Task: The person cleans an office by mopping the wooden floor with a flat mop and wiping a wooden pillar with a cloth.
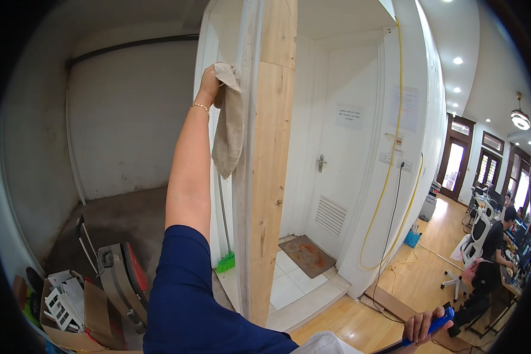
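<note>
My left hand [210, 82] is raised high and closed on a beige cloth [229, 127], which hangs down in folds. Cloth and hand are up against the white edge of a wooden post [274, 118]; whether the cloth presses on it I cannot tell. Low at the right, my right hand [420, 325] wraps round a dark stick with a blue grip [441, 320]. The stick's other end is out of the picture. Behind the cloth, a green broom [226, 262] leans with its bristles down.
A suitcase [117, 277] and a cardboard box [97, 307] full of odds and ends stand at the left. Right of the post are a white door [342, 153] and a doormat [308, 256]. Yellow cable [387, 177] hangs on the wall. People sit at desks far right.
</note>
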`<act>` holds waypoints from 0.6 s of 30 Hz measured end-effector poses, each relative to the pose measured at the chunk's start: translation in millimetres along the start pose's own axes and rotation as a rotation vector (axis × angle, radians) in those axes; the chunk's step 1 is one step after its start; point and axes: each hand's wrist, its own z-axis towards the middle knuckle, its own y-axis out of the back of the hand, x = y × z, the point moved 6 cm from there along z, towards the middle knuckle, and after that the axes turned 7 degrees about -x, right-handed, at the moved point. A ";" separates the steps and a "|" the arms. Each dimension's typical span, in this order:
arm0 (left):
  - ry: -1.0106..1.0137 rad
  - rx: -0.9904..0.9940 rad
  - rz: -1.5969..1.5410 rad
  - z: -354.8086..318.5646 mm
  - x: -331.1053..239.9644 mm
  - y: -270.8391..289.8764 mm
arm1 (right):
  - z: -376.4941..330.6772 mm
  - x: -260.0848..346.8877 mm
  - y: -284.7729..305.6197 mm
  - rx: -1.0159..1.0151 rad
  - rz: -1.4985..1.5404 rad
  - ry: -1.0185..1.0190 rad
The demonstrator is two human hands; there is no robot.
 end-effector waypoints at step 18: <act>0.003 0.046 0.784 -4.8 -18.3 -14.4 | -27.4 15.7 38.4 -0.075 -0.266 0.102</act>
